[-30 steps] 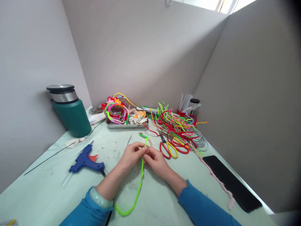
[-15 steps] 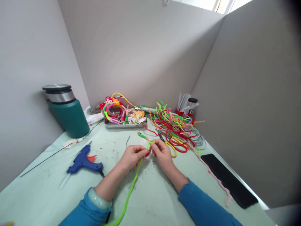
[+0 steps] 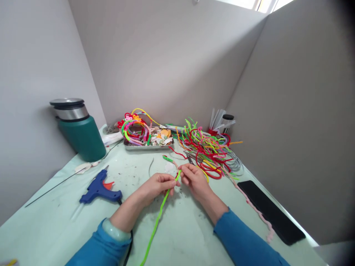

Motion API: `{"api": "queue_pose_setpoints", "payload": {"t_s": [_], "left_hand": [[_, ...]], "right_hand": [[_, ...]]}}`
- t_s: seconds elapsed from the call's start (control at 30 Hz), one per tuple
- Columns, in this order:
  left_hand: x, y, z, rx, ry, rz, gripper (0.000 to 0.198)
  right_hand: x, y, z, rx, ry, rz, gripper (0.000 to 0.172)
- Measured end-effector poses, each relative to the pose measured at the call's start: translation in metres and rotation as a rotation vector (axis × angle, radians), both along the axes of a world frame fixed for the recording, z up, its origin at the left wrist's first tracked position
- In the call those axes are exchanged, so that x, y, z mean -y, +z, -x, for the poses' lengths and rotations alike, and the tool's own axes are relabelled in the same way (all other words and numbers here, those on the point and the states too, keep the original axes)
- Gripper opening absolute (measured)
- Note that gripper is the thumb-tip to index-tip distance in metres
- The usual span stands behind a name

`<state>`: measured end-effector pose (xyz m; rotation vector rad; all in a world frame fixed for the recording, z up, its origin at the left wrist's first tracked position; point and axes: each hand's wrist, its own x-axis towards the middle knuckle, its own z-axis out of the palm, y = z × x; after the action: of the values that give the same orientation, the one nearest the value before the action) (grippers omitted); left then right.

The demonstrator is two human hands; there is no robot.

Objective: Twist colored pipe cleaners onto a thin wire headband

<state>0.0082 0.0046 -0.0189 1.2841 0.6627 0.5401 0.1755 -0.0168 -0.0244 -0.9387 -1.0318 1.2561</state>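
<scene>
A long lime-green pipe cleaner point(image 3: 158, 221) runs from the front edge of the table up into my fingers. My left hand point(image 3: 159, 186) pinches it between thumb and forefinger. Close by on the right, my right hand point(image 3: 195, 180) pinches its upper end. A bit of red shows beside the green at the fingertips, and a strand with a dark-green tip point(image 3: 167, 159) reaches away behind them; how these join is hidden by my fingers. Just past my right hand lie scissors with yellow handles point(image 3: 206, 173), partly covered.
A blue glue gun point(image 3: 98, 188) lies at left, near a green bottle point(image 3: 81, 136). Behind stands a metal tray point(image 3: 149, 147) with colourful rings and cut pieces. A tangled heap of pipe cleaners point(image 3: 205, 147) fills the back right, and a black phone-like slab point(image 3: 270, 210) lies at right.
The upper end of the green pipe cleaner, which stuck out sideways, now runs up in line between my hands. My right hand has shifted slightly right; the lower strand hangs straighter.
</scene>
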Motion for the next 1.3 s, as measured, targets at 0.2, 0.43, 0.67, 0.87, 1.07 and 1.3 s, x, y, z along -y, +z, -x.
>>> {"api": "queue_pose_setpoints", "payload": {"t_s": [0.2,0.43,0.67,0.87,1.07,1.3], "left_hand": [[0.001,0.000,-0.010,0.030,0.139,-0.010,0.029],[-0.004,-0.007,-0.014,-0.105,0.318,-0.147,0.030],[-0.002,-0.006,-0.013,-0.200,0.313,-0.376,0.029],[0.000,-0.006,-0.016,-0.194,0.334,-0.321,0.026],[0.002,0.001,-0.009,-0.080,0.198,0.128,0.025],[0.002,0.003,-0.003,0.133,-0.001,0.243,0.030]], "right_hand": [[-0.001,-0.010,0.011,0.244,-0.115,-0.092,0.020],[-0.003,-0.013,0.015,0.241,-0.190,-0.054,0.027],[-0.006,-0.020,0.015,0.221,-0.161,-0.018,0.023],[-0.003,-0.016,0.015,0.272,-0.168,-0.028,0.020],[0.011,-0.004,0.017,0.505,-0.143,-0.348,0.014],[0.001,-0.007,0.014,0.085,-0.067,-0.099,0.024]]}}
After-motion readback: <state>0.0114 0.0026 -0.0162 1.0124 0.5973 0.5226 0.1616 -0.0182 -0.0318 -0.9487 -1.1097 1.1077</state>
